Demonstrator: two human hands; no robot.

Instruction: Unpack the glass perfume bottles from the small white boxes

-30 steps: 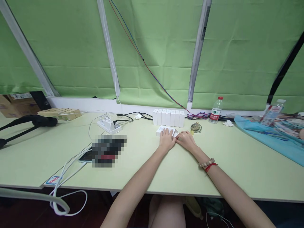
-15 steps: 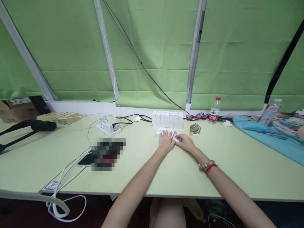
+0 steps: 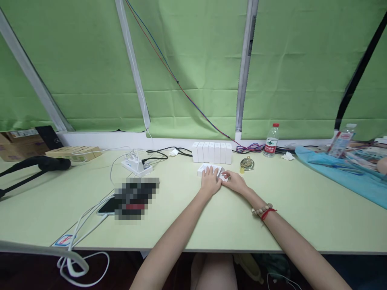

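Observation:
A small white carton (image 3: 200,170) lies flat on the table, its right end open with a flap (image 3: 224,176) folded out. My left hand (image 3: 211,182) rests over the carton, fingers spread across its top and thumb toward the open end. At that end, my right hand (image 3: 236,182) has its fingertips bent in a pinch at the flap; the fingers partly hide what they grip. Just behind stands a row of several matching white cartons (image 3: 212,153), upright and side by side.
Right of the cartons lies a round metallic object (image 3: 247,163) with a small yellow piece. Farther right are a water bottle (image 3: 271,141), a crumpled tissue (image 3: 288,156) and blue sheeting (image 3: 332,173). A power strip (image 3: 137,167), cables and a phone (image 3: 107,205) lie left.
The view has shifted slightly. My hands stay at the white carton in nearly the same pose, with the right fingers still at its open end.

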